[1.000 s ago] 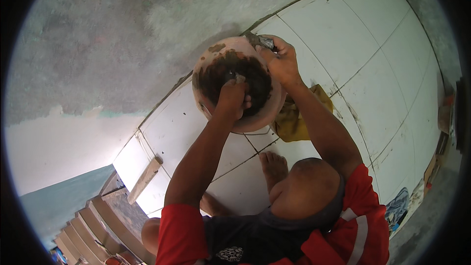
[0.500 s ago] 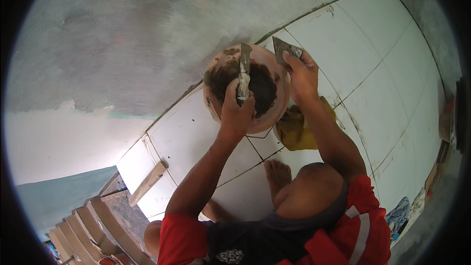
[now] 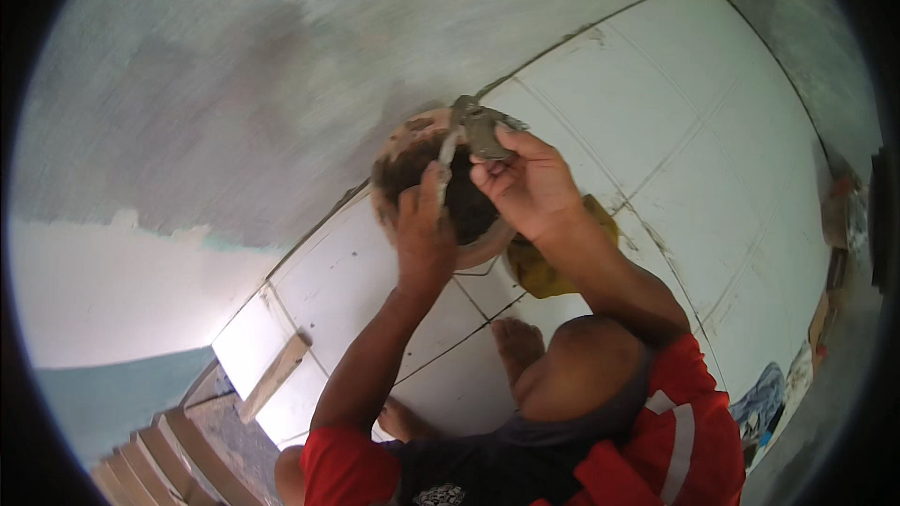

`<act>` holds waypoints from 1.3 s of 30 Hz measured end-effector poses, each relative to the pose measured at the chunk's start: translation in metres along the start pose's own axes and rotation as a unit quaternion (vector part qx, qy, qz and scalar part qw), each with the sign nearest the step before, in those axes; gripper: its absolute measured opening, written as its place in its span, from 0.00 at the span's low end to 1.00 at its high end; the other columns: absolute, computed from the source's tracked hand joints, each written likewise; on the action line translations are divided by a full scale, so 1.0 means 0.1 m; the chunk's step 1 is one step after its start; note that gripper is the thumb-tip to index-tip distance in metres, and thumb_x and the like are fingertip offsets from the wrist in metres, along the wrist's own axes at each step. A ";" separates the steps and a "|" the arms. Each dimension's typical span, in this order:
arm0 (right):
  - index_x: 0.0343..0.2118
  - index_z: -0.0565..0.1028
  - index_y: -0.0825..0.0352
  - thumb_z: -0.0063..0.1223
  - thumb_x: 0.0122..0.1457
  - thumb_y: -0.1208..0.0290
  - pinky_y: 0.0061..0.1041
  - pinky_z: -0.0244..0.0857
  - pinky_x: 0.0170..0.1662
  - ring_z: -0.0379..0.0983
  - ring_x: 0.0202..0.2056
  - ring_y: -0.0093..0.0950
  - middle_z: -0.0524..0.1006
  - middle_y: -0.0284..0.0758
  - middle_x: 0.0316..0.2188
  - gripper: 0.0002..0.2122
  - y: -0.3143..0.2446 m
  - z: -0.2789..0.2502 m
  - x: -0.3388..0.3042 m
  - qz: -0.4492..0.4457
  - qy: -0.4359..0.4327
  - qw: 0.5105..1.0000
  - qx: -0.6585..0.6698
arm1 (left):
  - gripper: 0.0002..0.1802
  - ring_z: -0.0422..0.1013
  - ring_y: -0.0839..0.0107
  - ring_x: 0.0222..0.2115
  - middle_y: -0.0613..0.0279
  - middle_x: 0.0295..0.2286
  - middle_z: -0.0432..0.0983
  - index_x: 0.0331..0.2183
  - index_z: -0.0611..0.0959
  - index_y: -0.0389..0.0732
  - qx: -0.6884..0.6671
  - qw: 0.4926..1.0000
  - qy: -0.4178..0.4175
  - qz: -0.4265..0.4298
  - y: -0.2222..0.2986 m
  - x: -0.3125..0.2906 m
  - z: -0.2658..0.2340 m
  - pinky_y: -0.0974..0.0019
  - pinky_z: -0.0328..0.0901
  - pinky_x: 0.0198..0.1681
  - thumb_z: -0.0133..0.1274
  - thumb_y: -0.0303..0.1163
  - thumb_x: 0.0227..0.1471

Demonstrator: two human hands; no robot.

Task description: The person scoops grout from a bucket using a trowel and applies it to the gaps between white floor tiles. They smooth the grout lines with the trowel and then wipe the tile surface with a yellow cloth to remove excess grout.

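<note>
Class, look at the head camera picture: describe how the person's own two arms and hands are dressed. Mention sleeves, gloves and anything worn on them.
Both arms are bare from just above the elbow down. The left hand and right hand wear no gloves, and no watch or ring shows. Short red sleeves cover the upper arms; the right one carries a pale grey band.

Looks like a room in a building that's getting finished or renovated, basically a tiling/plastering job site. The floor is covered in large glossy white ceramic tiles (image 3: 712,131) with dark grout lines, running across the right and centre of the frame. The upper left is a rough grey cement-rendered wall (image 3: 281,84), unpainted and patchy. Near the middle sits a round mortar-smeared bucket of dark wet cement (image 3: 441,197), with a crumpled yellow rag (image 3: 544,267) just beside it. At lower left there's a loose pale wooden plank (image 3: 274,377) lying on the tiles, plus a stack of tan tiles or boards (image 3: 159,464) at the edge.
</note>
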State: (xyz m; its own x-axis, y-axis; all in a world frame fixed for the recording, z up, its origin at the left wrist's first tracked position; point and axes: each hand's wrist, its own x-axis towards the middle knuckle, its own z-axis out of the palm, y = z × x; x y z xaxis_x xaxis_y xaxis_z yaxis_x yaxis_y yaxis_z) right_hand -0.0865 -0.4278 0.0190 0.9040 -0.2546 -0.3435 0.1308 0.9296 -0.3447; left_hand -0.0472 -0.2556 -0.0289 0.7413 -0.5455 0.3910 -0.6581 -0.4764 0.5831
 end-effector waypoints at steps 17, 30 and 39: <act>0.40 0.75 0.63 0.58 0.60 0.73 0.27 0.70 0.36 0.75 0.32 0.24 0.80 0.31 0.35 0.07 -0.18 0.13 -0.09 -0.017 -0.080 0.996 -0.047 | 0.18 0.71 0.53 0.41 0.47 0.39 0.72 0.51 0.76 0.33 -0.028 0.991 -0.129 -0.026 -0.18 0.17 -0.87 0.55 0.65 0.48 0.52 0.30 0.62; 0.47 0.76 0.65 0.57 0.61 0.75 0.29 0.72 0.42 0.77 0.39 0.27 0.80 0.34 0.39 0.11 0.30 0.19 -0.20 0.064 -0.080 0.984 -0.148 | 0.19 0.68 0.81 0.19 0.67 0.25 0.74 0.46 0.77 0.34 -0.167 0.890 -0.227 -0.360 0.08 -0.10 -1.82 0.73 0.64 0.20 0.58 0.38 0.60; 0.49 0.78 0.70 0.59 0.55 0.84 0.32 0.70 0.54 0.76 0.45 0.29 0.80 0.38 0.45 0.17 0.57 0.26 -0.26 -0.280 -0.227 0.756 -0.547 | 0.19 0.67 0.82 0.18 0.68 0.24 0.73 0.46 0.80 0.37 -0.324 0.815 -0.250 -0.411 -0.04 -0.25 -2.12 0.75 0.61 0.19 0.59 0.40 0.59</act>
State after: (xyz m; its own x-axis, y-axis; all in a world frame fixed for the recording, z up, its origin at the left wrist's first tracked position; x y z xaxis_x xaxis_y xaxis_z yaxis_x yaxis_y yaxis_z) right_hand -0.0915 -0.3612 0.0308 0.9103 -0.1786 0.3734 0.3545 -0.1295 -0.9260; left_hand -0.0354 -0.0944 0.1101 0.6432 -0.5158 -0.5660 0.3615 -0.4470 0.8182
